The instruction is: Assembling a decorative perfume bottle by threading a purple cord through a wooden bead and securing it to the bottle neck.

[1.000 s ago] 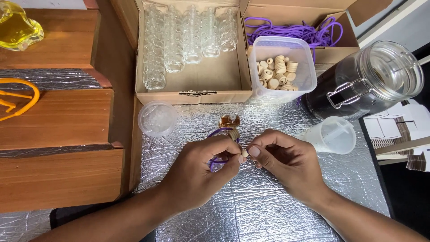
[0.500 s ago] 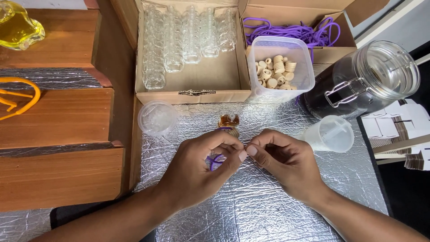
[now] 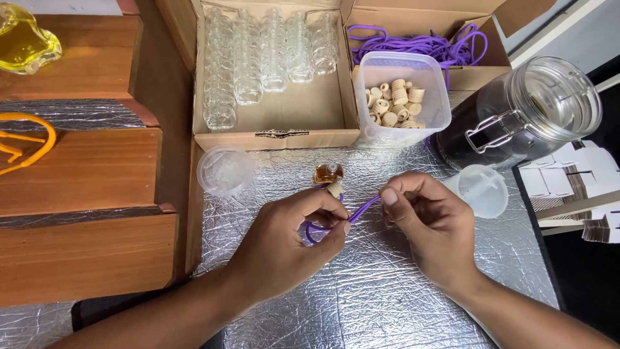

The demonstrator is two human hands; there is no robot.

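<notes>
Purple cord (image 3: 361, 208) stretched taut over silver foil mat (image 3: 387, 297), between both hands, near mat centre. Small amber bottle with cork (image 3: 328, 176) just above left fingers. Left hand (image 3: 290, 249) palm down, thumb and forefinger pinching looped end of cord. Right hand (image 3: 429, 223) curled, thumb and forefinger pinching other end. Versus half second ago: hands now further apart, cord length showing between them. Behind: tub of wooden beads (image 3: 399, 103), box of glass vials (image 3: 271, 58), dark clip-top jar (image 3: 516, 116).
</notes>
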